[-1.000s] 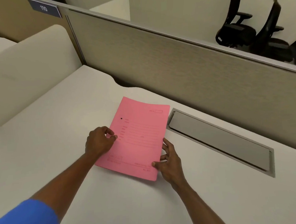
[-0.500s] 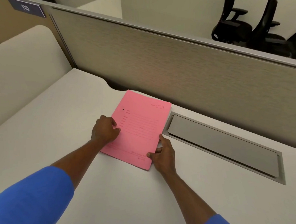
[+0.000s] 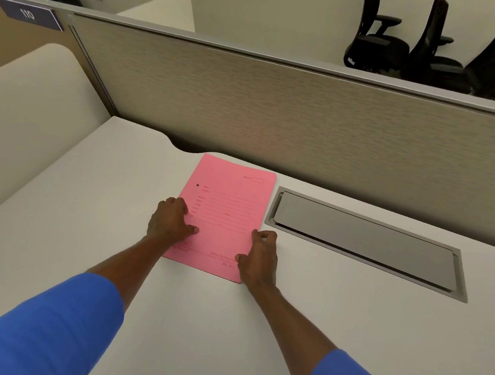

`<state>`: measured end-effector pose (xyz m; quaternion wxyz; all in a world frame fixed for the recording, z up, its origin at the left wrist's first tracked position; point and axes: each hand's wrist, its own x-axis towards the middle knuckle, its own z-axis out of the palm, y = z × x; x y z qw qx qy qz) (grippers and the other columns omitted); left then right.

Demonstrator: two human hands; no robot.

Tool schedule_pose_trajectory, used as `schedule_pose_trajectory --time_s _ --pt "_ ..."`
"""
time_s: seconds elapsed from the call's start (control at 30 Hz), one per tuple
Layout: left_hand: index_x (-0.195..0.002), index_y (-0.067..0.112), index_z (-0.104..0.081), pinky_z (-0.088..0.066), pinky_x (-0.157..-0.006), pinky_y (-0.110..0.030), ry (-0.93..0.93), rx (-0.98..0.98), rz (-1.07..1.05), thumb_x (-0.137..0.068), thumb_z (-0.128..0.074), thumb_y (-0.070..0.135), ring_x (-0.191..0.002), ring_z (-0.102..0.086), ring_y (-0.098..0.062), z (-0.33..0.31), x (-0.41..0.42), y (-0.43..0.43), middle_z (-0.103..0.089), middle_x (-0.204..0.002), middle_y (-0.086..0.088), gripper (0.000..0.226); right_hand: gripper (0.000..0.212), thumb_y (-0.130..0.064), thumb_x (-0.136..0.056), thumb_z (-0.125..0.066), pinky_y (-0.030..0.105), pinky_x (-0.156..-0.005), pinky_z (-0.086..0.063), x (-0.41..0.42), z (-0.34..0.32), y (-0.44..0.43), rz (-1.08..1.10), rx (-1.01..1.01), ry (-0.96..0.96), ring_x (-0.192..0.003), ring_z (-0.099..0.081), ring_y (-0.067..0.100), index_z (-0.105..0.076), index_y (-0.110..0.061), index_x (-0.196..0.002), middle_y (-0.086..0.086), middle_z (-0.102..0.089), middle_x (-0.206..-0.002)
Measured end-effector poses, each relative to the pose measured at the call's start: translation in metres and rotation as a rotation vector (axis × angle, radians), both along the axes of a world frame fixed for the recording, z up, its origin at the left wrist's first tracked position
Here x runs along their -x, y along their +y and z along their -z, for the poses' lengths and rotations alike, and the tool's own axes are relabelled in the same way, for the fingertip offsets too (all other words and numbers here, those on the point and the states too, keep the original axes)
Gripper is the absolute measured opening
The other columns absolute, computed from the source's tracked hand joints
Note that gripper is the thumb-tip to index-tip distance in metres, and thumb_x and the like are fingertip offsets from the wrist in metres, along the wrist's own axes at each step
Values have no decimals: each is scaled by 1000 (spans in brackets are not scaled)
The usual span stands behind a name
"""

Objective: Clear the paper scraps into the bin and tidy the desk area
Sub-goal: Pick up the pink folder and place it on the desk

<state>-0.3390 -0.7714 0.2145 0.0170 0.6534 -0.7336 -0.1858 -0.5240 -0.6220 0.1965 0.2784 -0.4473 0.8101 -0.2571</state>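
A pink paper folder (image 3: 227,211) with printed lines lies flat on the white desk (image 3: 98,225), close to the partition. My left hand (image 3: 171,221) rests on its left edge, fingers curled and pressing down on the cover. My right hand (image 3: 259,259) holds the folder's near right corner, thumb on top. No paper scraps or bin are in view.
A grey metal cable-tray lid (image 3: 365,244) is set into the desk just right of the folder. A beige partition (image 3: 293,106) runs along the back, with black office chairs (image 3: 405,44) beyond it. A cream divider (image 3: 33,113) stands on the left.
Both hands slid the pink folder away from me, toward the partition and alongside the cable-tray lid. My right fingers have curled in at the folder's corner.
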Motion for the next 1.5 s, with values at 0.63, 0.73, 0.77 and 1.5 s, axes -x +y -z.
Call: schedule_pose_trajectory --time_s 0.63,0.73,0.77,1.5 --pt "-118 14 -64 -53 -91 -44 -26 14 0 -70 -98 34 -114 -61 -31 -8 20 -10 -68 -122 -11 62 65 -14 -93 -76 35 -104 -56 -4 15 -3 -33 -23 128 -132 -41 24 -43 -5 -148 7 -33 -144" --pt "-117 14 -64 -54 -88 -43 -25 18 -4 -71 -97 34 -112 -63 -31 -8 25 -13 -69 -121 -11 60 64 -12 -93 -75 38 -104 -56 -5 21 -3 -45 -6 149 -131 -42 26 -43 -5 -147 8 -33 -143" --pt "-117 14 -64 -54 -88 -43 -26 17 -6 -71 -97 33 -111 -63 -31 -7 26 -14 -68 -121 -11 60 65 -11 -93 -75 39 -103 -57 -5 23 -4 -42 -2 142 -131 -43 26 -41 -5 -148 8 -33 -143" --pt "-123 10 -68 -54 -101 -51 -134 158 -4 -95 -69 42 -127 -54 -34 -17 28 57 -61 -133 -13 43 55 -6 -97 -63 30 -112 -45 2 19 54 -23 149 75 -139 -42 23 -48 -9 -149 8 -39 -147"
